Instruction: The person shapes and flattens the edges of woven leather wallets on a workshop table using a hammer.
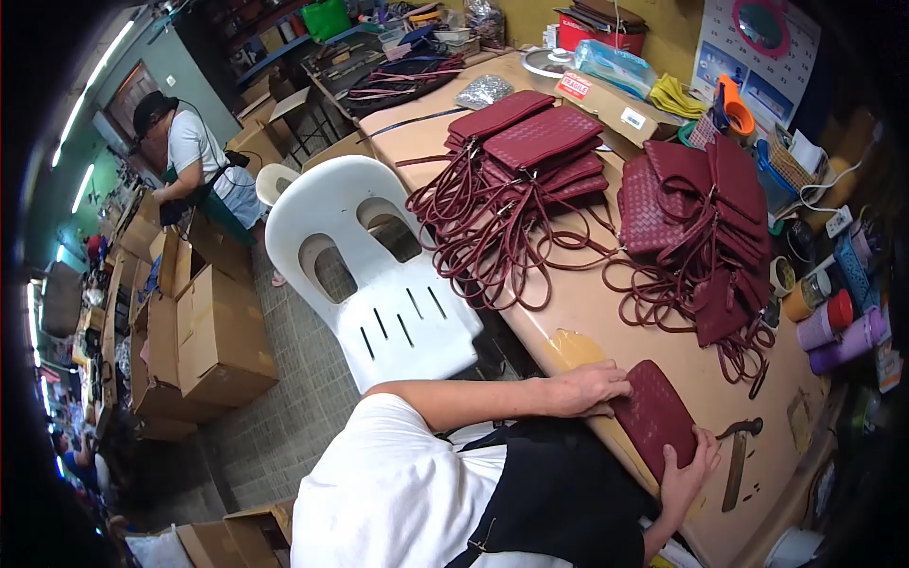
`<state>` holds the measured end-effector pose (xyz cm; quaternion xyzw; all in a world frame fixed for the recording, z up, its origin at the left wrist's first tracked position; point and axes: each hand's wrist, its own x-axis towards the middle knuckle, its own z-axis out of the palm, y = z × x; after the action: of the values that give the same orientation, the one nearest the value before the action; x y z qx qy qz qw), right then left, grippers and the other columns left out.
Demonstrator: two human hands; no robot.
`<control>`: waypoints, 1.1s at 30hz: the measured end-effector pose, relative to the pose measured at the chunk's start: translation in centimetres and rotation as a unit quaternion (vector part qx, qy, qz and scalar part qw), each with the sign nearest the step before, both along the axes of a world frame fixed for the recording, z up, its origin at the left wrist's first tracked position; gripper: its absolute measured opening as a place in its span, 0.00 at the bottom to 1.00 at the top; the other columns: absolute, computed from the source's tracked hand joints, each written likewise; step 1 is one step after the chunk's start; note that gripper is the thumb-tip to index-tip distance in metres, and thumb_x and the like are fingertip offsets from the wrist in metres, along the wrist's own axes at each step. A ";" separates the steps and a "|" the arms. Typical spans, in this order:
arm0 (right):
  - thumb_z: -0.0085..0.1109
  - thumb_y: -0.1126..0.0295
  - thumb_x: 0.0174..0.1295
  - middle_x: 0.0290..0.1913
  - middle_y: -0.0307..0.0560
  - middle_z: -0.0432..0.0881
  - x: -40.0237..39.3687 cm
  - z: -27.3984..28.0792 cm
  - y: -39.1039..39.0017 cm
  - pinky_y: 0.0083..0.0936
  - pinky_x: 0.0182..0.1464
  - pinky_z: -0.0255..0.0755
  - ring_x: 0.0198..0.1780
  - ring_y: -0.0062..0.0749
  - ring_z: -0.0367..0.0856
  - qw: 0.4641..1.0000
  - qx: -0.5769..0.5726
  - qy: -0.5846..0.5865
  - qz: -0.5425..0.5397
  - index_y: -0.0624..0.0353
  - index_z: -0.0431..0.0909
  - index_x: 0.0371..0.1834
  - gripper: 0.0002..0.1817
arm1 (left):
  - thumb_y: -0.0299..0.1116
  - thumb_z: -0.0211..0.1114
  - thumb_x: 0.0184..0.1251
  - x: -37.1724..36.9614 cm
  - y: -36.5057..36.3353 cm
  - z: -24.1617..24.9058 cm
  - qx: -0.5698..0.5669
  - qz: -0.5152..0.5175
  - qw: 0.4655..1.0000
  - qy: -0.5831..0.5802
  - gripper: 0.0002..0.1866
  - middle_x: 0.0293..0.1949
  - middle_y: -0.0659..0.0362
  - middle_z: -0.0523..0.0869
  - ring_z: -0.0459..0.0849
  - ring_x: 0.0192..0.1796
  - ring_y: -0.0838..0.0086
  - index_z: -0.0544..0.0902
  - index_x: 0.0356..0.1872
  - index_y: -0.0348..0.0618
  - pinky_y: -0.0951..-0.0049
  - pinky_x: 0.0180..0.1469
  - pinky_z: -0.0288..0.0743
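Observation:
A dark red wristlet pouch [651, 412] with a woven pattern lies tilted across the table's near edge, in front of the black apron. At its upper left end, my left hand [589, 388] is closed on the edge with the fingers curled. My right hand [689, 464] grips the lower right end, thumb on the face and fingers along the far edge. Just beyond the right hand lies a hammer [737, 464]. Further up the table is a stack of similar red pouches [544, 137] with looped straps, and a second pile [653, 204] sits to its right.
A white plastic chair [407, 317] stands at the table's left side. Cardboard boxes [222, 331] line the floor on the left, where a co-worker [189, 156] stands. Cups [824, 327], tape and baskets crowd the table's right edge. A bag of small metal pieces [484, 92] lies behind the stack.

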<state>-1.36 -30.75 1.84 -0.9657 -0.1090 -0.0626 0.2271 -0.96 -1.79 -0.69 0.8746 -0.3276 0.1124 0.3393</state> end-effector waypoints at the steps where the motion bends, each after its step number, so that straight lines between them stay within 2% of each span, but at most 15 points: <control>1: 0.70 0.67 0.51 0.60 0.53 0.72 -0.2 -0.3 0.1 0.40 0.63 0.60 0.60 0.46 0.67 1.000 -0.002 0.000 0.003 0.61 0.70 0.62 0.33 | 0.32 0.70 0.55 0.0 0.2 -0.4 -0.060 -0.001 0.998 -0.001 0.14 0.40 0.55 0.75 0.76 0.45 0.60 0.79 0.40 0.39 0.66 0.45 0.76; 3: 0.71 0.69 0.47 0.62 0.56 0.70 -0.7 -0.7 0.3 0.47 0.68 0.54 0.62 0.55 0.64 0.998 0.023 -0.024 -0.044 0.60 0.72 0.58 0.32 | 0.33 0.72 0.55 -0.2 0.2 -0.7 -0.122 -0.001 0.993 -0.002 0.16 0.39 0.54 0.76 0.77 0.43 0.60 0.79 0.41 0.39 0.66 0.43 0.76; 6: 0.71 0.69 0.46 0.65 0.55 0.69 -2.3 0.3 0.9 0.47 0.70 0.53 0.67 0.55 0.62 0.997 0.075 -0.011 0.008 0.60 0.73 0.58 0.32 | 0.34 0.74 0.54 -1.0 -0.2 -0.8 -0.178 0.038 0.982 0.050 0.16 0.39 0.54 0.77 0.79 0.39 0.59 0.81 0.41 0.39 0.67 0.41 0.77; 9: 0.70 0.70 0.48 0.69 0.55 0.66 -2.9 0.4 1.2 0.47 0.72 0.50 0.73 0.56 0.57 0.999 0.011 0.006 0.034 0.58 0.73 0.61 0.33 | 0.32 0.75 0.55 -0.6 -0.2 -0.7 -0.161 0.070 0.981 0.081 0.14 0.38 0.55 0.79 0.82 0.36 0.65 0.83 0.41 0.40 0.71 0.39 0.78; 11: 0.69 0.69 0.50 0.71 0.55 0.63 -2.9 -0.2 0.6 0.48 0.73 0.50 0.74 0.56 0.54 0.999 0.001 0.012 0.035 0.57 0.72 0.63 0.33 | 0.29 0.74 0.56 -0.1 -0.3 -1.0 -0.299 0.087 0.927 0.208 0.12 0.36 0.58 0.79 0.82 0.35 0.75 0.84 0.42 0.40 0.76 0.39 0.77; 14: 0.65 0.69 0.53 0.75 0.56 0.58 -2.5 -0.9 0.4 0.48 0.74 0.48 0.76 0.57 0.52 0.999 -0.012 0.019 0.042 0.56 0.72 0.65 0.32 | 0.24 0.73 0.53 0.0 -0.4 -0.5 -0.308 0.097 0.913 0.249 0.13 0.37 0.59 0.80 0.80 0.36 0.78 0.84 0.41 0.40 0.78 0.39 0.77; 17: 0.63 0.68 0.56 0.76 0.58 0.56 -2.6 -0.2 0.4 0.47 0.74 0.48 0.76 0.58 0.52 0.998 -0.025 0.026 0.044 0.57 0.72 0.65 0.30 | 0.26 0.72 0.59 0.1 0.0 -0.7 -0.340 0.072 0.883 0.317 0.26 0.44 0.60 0.80 0.79 0.41 0.80 0.73 0.59 0.41 0.80 0.46 0.75; 19: 0.63 0.66 0.57 0.76 0.59 0.56 -2.6 0.5 0.2 0.47 0.74 0.49 0.76 0.57 0.52 0.999 -0.026 0.023 0.035 0.58 0.72 0.65 0.29 | 0.26 0.72 0.60 0.3 1.5 0.7 -0.327 0.029 0.865 0.379 0.39 0.57 0.53 0.75 0.79 0.47 0.78 0.61 0.70 0.42 0.78 0.50 0.75; 21: 0.69 0.66 0.52 0.75 0.62 0.54 -2.2 1.4 -0.6 0.49 0.73 0.52 0.76 0.58 0.50 0.982 0.148 0.042 0.113 0.55 0.70 0.65 0.34 | 0.30 0.71 0.62 1.1 2.4 1.6 -0.358 0.004 0.818 0.450 0.47 0.66 0.49 0.67 0.77 0.53 0.74 0.49 0.76 0.41 0.75 0.54 0.73; 22: 0.71 0.72 0.49 0.71 0.67 0.60 -1.7 0.5 -0.7 0.47 0.72 0.56 0.73 0.59 0.56 0.984 0.169 0.011 0.054 0.58 0.68 0.64 0.36 | 0.36 0.68 0.66 2.3 2.6 1.1 -0.240 0.039 0.878 0.413 0.49 0.68 0.48 0.66 0.76 0.55 0.71 0.43 0.77 0.38 0.73 0.56 0.72; 25: 0.69 0.78 0.49 0.65 0.63 0.68 0.9 -0.8 -0.5 0.38 0.67 0.65 0.66 0.49 0.69 0.973 0.195 0.044 -0.115 0.61 0.66 0.64 0.36 | 0.39 0.62 0.71 5.1 0.7 0.2 -0.236 0.090 0.877 0.409 0.35 0.55 0.51 0.81 0.80 0.53 0.71 0.59 0.72 0.30 0.75 0.58 0.71; 26: 0.69 0.78 0.49 0.65 0.63 0.68 1.4 -1.8 -0.4 0.38 0.67 0.65 0.66 0.49 0.69 0.971 0.195 0.041 -0.136 0.61 0.66 0.64 0.36 | 0.36 0.61 0.72 5.6 -0.2 -0.9 -0.287 0.088 0.885 0.356 0.26 0.48 0.56 0.84 0.80 0.51 0.75 0.71 0.65 0.30 0.75 0.56 0.72; 28: 0.67 0.78 0.57 0.57 0.51 0.75 2.2 -3.2 -0.4 0.24 0.57 0.72 0.55 0.29 0.77 0.877 0.470 0.044 -0.085 0.64 0.69 0.61 0.27 | 0.33 0.61 0.72 5.5 -0.8 -1.4 -0.321 0.088 0.867 0.370 0.22 0.46 0.57 0.84 0.80 0.49 0.76 0.74 0.61 0.30 0.76 0.54 0.72; 31: 0.67 0.77 0.58 0.48 0.44 0.81 1.4 -3.3 0.3 0.19 0.52 0.73 0.49 0.22 0.79 0.863 0.493 0.048 -0.101 0.64 0.74 0.55 0.21 | 0.25 0.60 0.70 3.8 -1.6 -1.2 -0.457 0.115 0.809 0.350 0.11 0.42 0.60 0.84 0.80 0.45 0.79 0.80 0.51 0.35 0.79 0.51 0.72; 33: 0.65 0.75 0.60 0.38 0.40 0.83 0.5 -2.6 1.5 0.19 0.49 0.74 0.42 0.21 0.80 0.813 0.566 0.060 -0.121 0.65 0.78 0.48 0.13 | 0.26 0.59 0.72 2.7 -2.3 -0.9 -0.534 0.127 0.771 0.322 0.04 0.38 0.62 0.83 0.77 0.41 0.83 0.79 0.41 0.37 0.82 0.48 0.70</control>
<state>-0.88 -29.28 -0.76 -0.6741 0.0773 -0.0823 0.7300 1.73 -4.07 -1.64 0.5708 0.0277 0.0230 0.8203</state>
